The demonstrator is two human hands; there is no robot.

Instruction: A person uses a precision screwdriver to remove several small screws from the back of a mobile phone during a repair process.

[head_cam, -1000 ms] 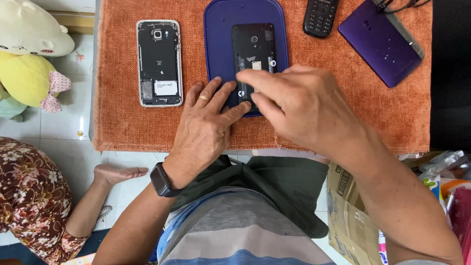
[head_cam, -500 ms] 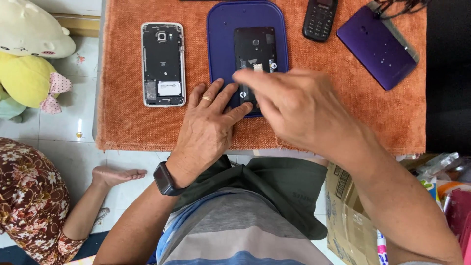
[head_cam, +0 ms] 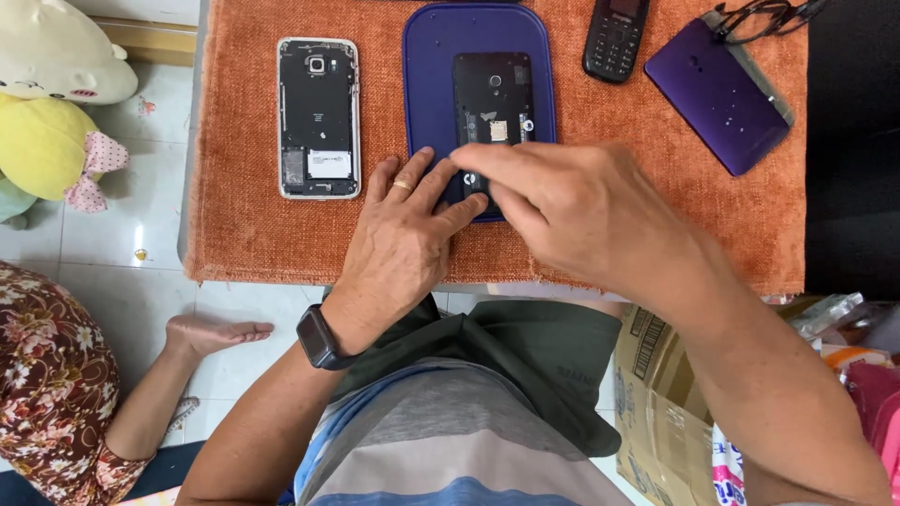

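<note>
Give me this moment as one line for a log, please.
left hand: pressing on blue tray | right hand: fingertips on opened black phone in tray | nearby: backless phone, keypad phone, purple cover | surface: orange mat

Beyond the fingertips of the left hand (head_cam: 403, 234) and right hand (head_cam: 572, 211): opened black phone (head_cam: 494, 103) is lying on blue tray (head_cam: 427, 75), blocking the way straight ahead. Left of the fingers: bare orange cloth (head_cam: 239, 225) is leaving a passable strip, then a second backless phone (head_cam: 318, 117) is occupying it. Right of the fingers: open cloth is running to the purple cover (head_cam: 717, 94). Ahead and right: keypad phone (head_cam: 615, 37) is standing between tray and cover.
</note>
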